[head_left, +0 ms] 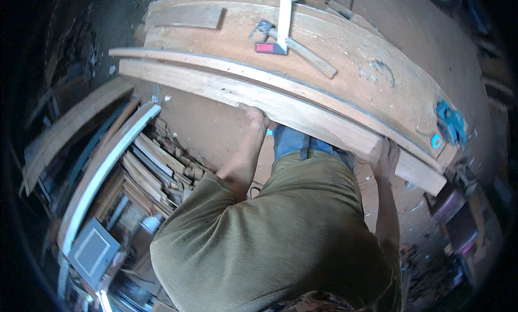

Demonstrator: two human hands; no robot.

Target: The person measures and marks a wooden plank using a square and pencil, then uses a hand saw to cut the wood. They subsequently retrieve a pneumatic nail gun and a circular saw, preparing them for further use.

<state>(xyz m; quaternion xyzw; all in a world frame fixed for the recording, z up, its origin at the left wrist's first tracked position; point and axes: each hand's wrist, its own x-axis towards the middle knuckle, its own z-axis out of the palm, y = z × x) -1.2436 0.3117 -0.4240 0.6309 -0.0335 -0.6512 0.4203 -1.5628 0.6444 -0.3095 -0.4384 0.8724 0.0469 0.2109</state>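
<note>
A long pale wooden plank (302, 115) lies across in front of me, along the near side of the workbench. My left hand (254, 117) is closed on its near edge, left of my body. Around the plank's right part, my right hand (386, 158) is wrapped, fingers over the top. Just beyond it runs a second, narrower strip of wood (237, 69), roughly parallel. The undersides of both pieces are hidden.
On the bench (345, 53) lie a hammer (310, 57), a square (270, 47) with a red-faced stock, a board offcut (186, 17), a blue tool (450, 120) and a small blue ring-shaped thing (436, 141). Stacked timber (148, 171) and a grey framed panel (93, 252) stand at left.
</note>
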